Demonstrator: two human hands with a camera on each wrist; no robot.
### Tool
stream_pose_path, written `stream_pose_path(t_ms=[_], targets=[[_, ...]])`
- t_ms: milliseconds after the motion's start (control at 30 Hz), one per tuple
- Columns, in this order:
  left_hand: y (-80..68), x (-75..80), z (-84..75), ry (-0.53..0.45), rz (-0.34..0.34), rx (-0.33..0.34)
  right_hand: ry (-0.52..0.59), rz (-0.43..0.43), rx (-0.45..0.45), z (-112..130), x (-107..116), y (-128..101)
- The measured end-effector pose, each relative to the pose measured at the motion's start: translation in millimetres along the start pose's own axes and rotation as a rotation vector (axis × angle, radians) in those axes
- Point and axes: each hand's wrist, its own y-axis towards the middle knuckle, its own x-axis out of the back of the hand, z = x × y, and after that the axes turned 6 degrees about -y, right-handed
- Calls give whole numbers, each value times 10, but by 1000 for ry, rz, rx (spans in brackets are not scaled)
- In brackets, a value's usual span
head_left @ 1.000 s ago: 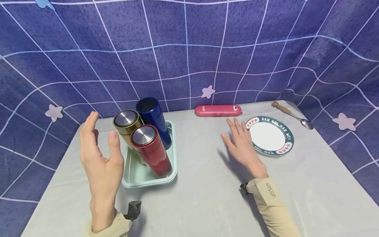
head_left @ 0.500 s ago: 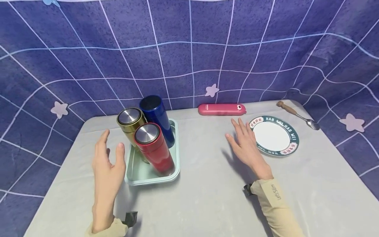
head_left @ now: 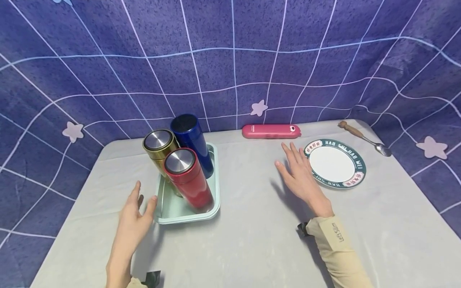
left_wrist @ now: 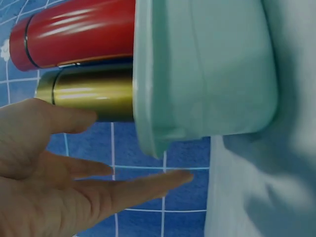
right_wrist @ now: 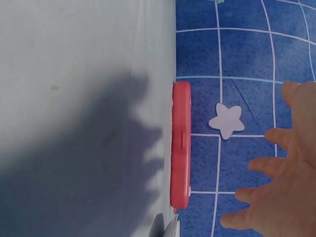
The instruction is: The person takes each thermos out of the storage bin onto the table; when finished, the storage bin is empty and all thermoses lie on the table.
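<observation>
My left hand hovers just left of a pale green tray, thumb and fingers apart with nothing between them. In that tray stand a red thermos, a gold thermos and a blue thermos, leaning a little in the head view. The left wrist view shows the fingers beside the tray's wall, near the gold thermos. My right hand is held above the table with spread fingers, holding nothing. It lies just left of a green-rimmed white plate, partly covering its edge.
A pink elongated case lies at the back edge of the grey-covered table. At the far right is a wooden-handled spoon. A blue gridded curtain with star shapes rises behind and at the sides.
My left hand has lowered and moved right, closer to the tray's left side. The right hand stays almost in place. The whole head view has shifted slightly.
</observation>
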Motion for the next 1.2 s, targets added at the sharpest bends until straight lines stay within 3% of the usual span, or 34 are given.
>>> stream_pose_path(t_ms=[100, 233, 433, 700, 900, 1033, 1200], targets=[[-8, -10, 59, 5, 95, 61, 14, 7, 2, -2, 2, 0], [-24, -56, 98, -17, 164, 112, 33, 10, 3, -6, 12, -1], [-25, -156, 119, -142, 207, 133, 46, 34, -9, 0, 30, -8], [-19, -209, 130, -317, 191, 166, 147, 52, -8, -20, -3, 3], [-18, -208, 140, -471, 185, 178, 345, 55, -21, 26, -30, 12], [-20, -214, 147, -493, 174, 189, 544, 77, 17, 140, -81, 19], [-31, -212, 152, -475, 164, 204, 698, 138, 75, 339, -176, 18]])
